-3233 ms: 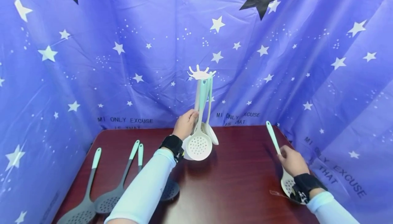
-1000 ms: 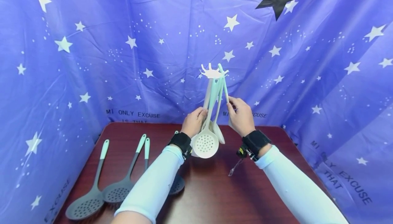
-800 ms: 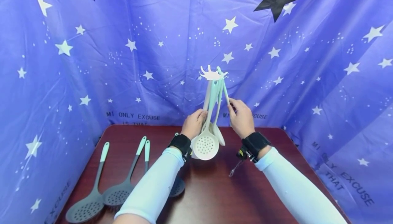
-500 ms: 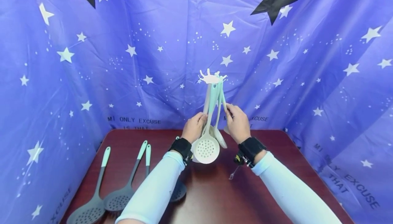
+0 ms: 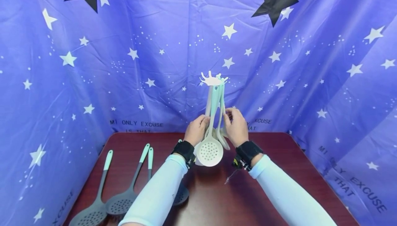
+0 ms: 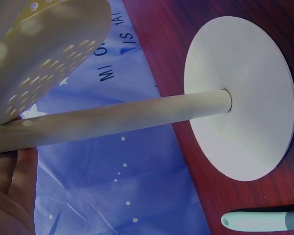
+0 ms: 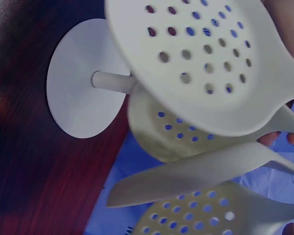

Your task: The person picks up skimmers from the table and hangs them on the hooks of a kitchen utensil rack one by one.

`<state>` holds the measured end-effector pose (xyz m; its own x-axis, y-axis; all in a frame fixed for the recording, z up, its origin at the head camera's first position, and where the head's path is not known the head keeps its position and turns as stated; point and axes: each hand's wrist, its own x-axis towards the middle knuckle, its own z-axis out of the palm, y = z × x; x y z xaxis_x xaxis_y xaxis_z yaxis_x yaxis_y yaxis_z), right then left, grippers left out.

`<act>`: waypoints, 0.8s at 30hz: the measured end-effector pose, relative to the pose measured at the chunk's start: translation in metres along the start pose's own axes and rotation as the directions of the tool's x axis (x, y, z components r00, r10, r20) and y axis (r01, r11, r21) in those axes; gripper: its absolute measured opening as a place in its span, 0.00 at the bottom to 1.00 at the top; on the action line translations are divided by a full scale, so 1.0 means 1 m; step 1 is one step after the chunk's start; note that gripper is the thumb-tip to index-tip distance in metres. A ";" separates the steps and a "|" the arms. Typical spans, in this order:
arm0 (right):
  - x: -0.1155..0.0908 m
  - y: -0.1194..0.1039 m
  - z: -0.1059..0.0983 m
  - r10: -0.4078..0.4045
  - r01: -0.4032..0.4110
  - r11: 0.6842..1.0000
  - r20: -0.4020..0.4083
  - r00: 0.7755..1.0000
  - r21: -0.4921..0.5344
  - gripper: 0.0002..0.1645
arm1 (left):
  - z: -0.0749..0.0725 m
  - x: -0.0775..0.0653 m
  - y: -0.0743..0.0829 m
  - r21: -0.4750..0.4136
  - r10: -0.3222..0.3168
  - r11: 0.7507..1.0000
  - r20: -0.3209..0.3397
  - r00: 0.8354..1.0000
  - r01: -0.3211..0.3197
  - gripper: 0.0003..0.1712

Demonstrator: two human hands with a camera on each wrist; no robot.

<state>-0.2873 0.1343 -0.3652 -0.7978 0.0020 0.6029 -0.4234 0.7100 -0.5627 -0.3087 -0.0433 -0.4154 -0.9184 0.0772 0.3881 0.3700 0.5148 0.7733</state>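
A white utensil stand (image 5: 211, 81) with a hooked top rises mid-table on its round base (image 6: 239, 98). My left hand (image 5: 196, 129) grips its pole (image 6: 112, 117). From the hooks hang pale utensils with mint handles: a front skimmer (image 5: 209, 153) with a round perforated head, a solid-looking one (image 7: 186, 176) seen edge-on beside it, and another perforated one (image 7: 171, 127) behind. My right hand (image 5: 237, 127) is at the stand's right side, its fingers pinching the handle of a further pale skimmer (image 7: 195, 210). That skimmer's handle is mostly hidden; its top lies among the hooks.
Dark grey utensils with mint handles lie on the left of the red-brown table (image 5: 263, 184): a perforated turner (image 5: 90, 214), a second one (image 5: 121, 202), and another (image 5: 181, 195) partly behind my left forearm. A blue star-printed curtain (image 5: 173, 47) surrounds the table's back and sides.
My right hand has brought the skimmer from the table's right side up to the stand, then shifted slightly left and down, closer to the pole. My left hand keeps its grip on the pole.
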 end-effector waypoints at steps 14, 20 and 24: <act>-0.014 -0.021 0.008 0.068 -0.060 0.966 -0.021 0.997 0.251 0.15 | 0.002 0.003 0.001 0.020 -0.041 0.999 -0.031 0.999 0.042 0.32; -0.018 -0.022 0.017 0.110 -0.104 0.956 -0.004 0.994 0.274 0.22 | 0.003 0.001 0.004 0.028 -0.053 0.998 -0.037 0.998 0.054 0.31; -0.018 -0.021 0.020 0.126 -0.122 0.955 0.003 0.992 0.272 0.25 | 0.004 0.000 0.002 0.039 -0.065 0.997 -0.046 0.997 0.067 0.32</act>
<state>-0.2728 0.1049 -0.3756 -0.8462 0.0888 0.5254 -0.4237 0.4859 -0.7645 -0.3085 -0.0389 -0.4153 -0.9332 0.0040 0.3594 0.3017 0.5520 0.7773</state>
